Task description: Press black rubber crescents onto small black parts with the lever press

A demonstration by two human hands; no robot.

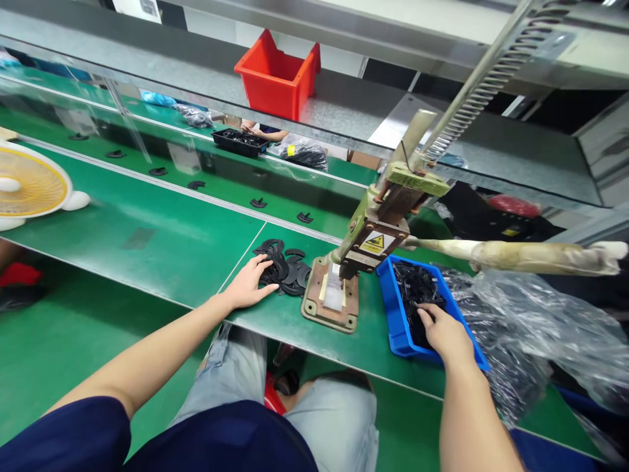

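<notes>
My left hand (250, 283) rests at the near-left side of a pile of black curved plastic pieces (293, 272). Its thumb and fingers are apart, and the fingertips touch the pieces. On the right, my right hand (445, 331) reaches into a blue bin (397, 328) full of small black parts (417, 285). The thumb and forefinger are pinched together among the parts; whatever lies between them is too small to tell. Between my hands stands a hand press (376, 229) with a metal fixture (334, 292) on its base.
The press lever (521, 255) sticks out right, above clear plastic bags (535, 328). Behind the green table, several black pieces lie spaced along a green belt (221, 196). A red bin (280, 78) sits on the shelf overhead. A fan (29, 183) is at left. Across the belt, another person's hands (253, 128) work near a black tray (239, 143).
</notes>
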